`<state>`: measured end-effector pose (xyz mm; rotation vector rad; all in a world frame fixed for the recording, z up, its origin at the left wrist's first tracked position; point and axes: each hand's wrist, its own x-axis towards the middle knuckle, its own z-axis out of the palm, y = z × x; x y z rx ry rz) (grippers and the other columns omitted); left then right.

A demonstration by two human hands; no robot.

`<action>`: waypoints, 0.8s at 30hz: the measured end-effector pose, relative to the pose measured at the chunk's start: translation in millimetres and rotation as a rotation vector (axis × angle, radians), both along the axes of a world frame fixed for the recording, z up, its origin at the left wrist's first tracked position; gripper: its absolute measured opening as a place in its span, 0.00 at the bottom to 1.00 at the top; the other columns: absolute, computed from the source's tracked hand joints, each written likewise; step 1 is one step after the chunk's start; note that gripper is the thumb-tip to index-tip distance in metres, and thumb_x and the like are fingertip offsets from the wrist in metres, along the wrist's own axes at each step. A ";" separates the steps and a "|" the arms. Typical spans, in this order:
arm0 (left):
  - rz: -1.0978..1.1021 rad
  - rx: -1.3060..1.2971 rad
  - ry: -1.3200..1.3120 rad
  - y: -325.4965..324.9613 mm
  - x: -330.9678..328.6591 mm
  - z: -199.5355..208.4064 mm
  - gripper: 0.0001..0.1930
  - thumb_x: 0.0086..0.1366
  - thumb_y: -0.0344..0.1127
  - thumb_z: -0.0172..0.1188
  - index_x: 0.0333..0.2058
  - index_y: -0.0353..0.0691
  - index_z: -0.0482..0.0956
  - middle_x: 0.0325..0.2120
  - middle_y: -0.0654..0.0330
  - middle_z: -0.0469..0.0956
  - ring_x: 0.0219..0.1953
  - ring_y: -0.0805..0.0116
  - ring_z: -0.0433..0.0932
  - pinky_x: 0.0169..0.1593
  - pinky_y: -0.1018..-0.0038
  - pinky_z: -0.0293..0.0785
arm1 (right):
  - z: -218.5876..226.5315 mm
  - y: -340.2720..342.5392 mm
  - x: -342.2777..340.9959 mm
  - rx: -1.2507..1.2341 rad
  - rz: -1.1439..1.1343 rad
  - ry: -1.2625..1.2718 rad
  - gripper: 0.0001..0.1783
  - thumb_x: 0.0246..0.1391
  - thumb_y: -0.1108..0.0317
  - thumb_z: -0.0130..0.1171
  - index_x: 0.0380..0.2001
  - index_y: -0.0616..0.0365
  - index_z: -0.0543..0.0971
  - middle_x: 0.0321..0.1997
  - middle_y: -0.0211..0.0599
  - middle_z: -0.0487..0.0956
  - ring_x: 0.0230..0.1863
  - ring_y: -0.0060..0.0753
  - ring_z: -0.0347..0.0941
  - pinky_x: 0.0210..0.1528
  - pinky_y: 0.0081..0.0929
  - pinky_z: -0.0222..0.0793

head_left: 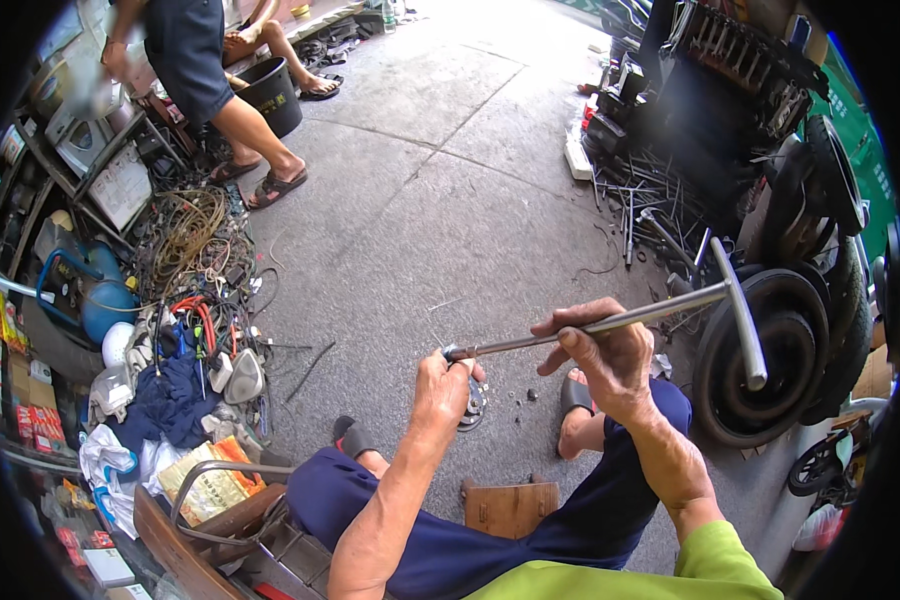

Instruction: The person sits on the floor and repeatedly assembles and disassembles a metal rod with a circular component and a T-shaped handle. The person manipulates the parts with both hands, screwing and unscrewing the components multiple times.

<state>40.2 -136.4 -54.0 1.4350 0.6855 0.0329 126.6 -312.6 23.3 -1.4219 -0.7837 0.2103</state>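
Observation:
A long steel T-handle wrench slants across in front of me, its crossbar out at the right. My right hand has the shaft between thumb and fingers, about midway along. At the socket end, my left hand is closed, fingers curled around the tip. Whether a small part sits in that grip is hidden by the fingers. Just below and behind the left hand shows a round metal part, partly covered by it. Small dark bits are scattered on the concrete between my feet.
A low wooden stool stands between my legs. Tyres and a wheel lean at the right, beyond them a heap of metal rods. Tangled cables pile up at the left. A person's legs stand at the far left near a black bucket.

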 end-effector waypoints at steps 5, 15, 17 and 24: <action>-0.081 -0.059 0.027 1.0 -1.1 -1.3 0.11 0.61 0.33 0.53 0.23 0.36 0.80 0.16 0.68 0.71 0.19 0.81 0.65 0.23 0.79 0.58 | -1.9 2.0 4.8 -0.019 -0.025 -0.014 0.08 0.60 0.75 0.57 0.39 0.70 0.75 0.34 0.53 0.82 0.32 0.36 0.83 0.31 0.27 0.82; -0.178 0.126 0.007 3.1 -5.3 -16.4 0.12 0.59 0.35 0.52 0.25 0.35 0.80 0.20 0.63 0.76 0.23 0.75 0.68 0.28 0.74 0.63 | 24.4 -28.3 25.5 -0.145 0.293 -0.012 0.23 0.47 0.57 0.66 0.38 0.68 0.81 0.32 0.48 0.84 0.33 0.37 0.83 0.38 0.30 0.80; -0.193 0.321 -0.061 5.3 -1.0 -34.0 0.11 0.58 0.35 0.51 0.25 0.34 0.79 0.21 0.59 0.77 0.24 0.70 0.72 0.30 0.70 0.66 | 25.9 -37.0 29.1 -0.200 0.410 -0.098 0.27 0.45 0.52 0.68 0.39 0.68 0.81 0.33 0.49 0.83 0.33 0.40 0.83 0.39 0.34 0.79; -0.350 0.847 -0.101 25.4 -9.8 -55.9 0.10 0.58 0.35 0.55 0.25 0.33 0.73 0.25 0.42 0.75 0.29 0.41 0.76 0.33 0.52 0.74 | 12.4 -33.7 17.6 -0.220 0.349 -0.213 0.40 0.52 0.30 0.51 0.28 0.65 0.83 0.36 0.54 0.82 0.40 0.51 0.80 0.43 0.44 0.76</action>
